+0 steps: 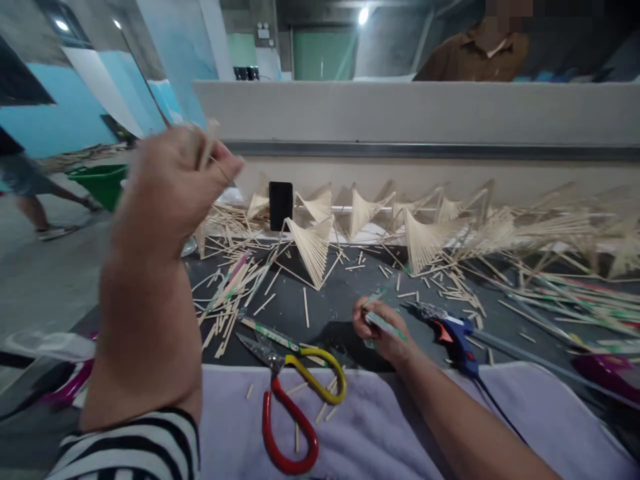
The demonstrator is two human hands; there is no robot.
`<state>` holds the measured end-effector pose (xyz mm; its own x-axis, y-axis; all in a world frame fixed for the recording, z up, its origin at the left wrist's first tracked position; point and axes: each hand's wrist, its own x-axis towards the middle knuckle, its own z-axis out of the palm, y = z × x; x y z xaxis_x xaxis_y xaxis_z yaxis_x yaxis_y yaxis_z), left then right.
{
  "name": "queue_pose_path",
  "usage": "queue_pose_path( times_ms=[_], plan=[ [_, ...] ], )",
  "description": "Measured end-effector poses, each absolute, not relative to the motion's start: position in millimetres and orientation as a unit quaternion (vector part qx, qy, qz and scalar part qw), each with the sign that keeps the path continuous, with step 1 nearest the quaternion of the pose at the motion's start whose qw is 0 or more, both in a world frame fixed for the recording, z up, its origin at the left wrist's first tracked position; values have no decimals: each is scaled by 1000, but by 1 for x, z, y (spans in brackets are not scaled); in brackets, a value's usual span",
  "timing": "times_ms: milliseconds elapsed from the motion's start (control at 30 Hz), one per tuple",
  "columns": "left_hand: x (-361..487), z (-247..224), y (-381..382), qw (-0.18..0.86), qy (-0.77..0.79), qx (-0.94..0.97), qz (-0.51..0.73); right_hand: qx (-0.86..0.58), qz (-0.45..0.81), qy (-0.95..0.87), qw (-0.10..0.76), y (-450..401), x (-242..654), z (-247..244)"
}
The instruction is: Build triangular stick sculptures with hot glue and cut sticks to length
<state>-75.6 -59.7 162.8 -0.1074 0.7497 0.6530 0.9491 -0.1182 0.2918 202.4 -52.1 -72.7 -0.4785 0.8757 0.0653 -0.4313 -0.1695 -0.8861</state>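
Note:
My left hand (177,170) is raised at the left, blurred by motion. Its fingers are pinched together, with something pale and thin perhaps between them that I cannot make out. Low over the dark table, my right hand (380,325) is closed around a crumpled clear plastic wrapper (385,325) with green print. A hot glue gun (457,337), blue with an orange trigger, lies to the right of that hand. Scissors (285,363) with one red and one yellow handle rest open to its left, partly on a lilac towel (360,427). Loose wooden sticks (307,308) are scattered around.
Several twisted fan-shaped stick structures (313,250) line the back of the table, near a black phone-like slab (281,207). Wrapped stick bundles (590,303) lie at the right. Behind a low wall (400,110) is a person in a brown shirt (480,53). A green bin (100,183) stands left.

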Motion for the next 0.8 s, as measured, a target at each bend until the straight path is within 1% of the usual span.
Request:
queue_pose_path(
  times_ms=[67,133,167,233,333,400,467,567,667,800],
  plan=[
    [-95,151,-35,84,-700,-678,-206,-237,728,-460,450,-53,202,-72],
    [-115,121,-12,28,-749,-661,-7,-233,724,-465,453,-53,200,-72],
    [-124,101,-4,8,-757,-653,33,-236,724,-466,451,-53,199,-73],
    [-138,60,7,-18,-769,-634,77,-252,729,-465,435,-53,197,-73],
    [-153,11,13,-37,-785,-609,102,-265,746,-459,402,-53,195,-73],
    [-159,-7,17,-43,-796,-595,104,-266,749,-454,402,-53,194,-71],
    [-162,-15,23,-45,-804,-584,103,-254,754,-449,406,-54,194,-70],
    [-166,-14,30,-45,-811,-574,101,-229,770,-442,399,-55,196,-70],
    [-165,-3,29,-44,-808,-580,95,-227,782,-427,393,-55,197,-71],
    [-130,23,13,-53,-766,-637,72,-199,791,-398,421,-51,200,-68]
  ],
)
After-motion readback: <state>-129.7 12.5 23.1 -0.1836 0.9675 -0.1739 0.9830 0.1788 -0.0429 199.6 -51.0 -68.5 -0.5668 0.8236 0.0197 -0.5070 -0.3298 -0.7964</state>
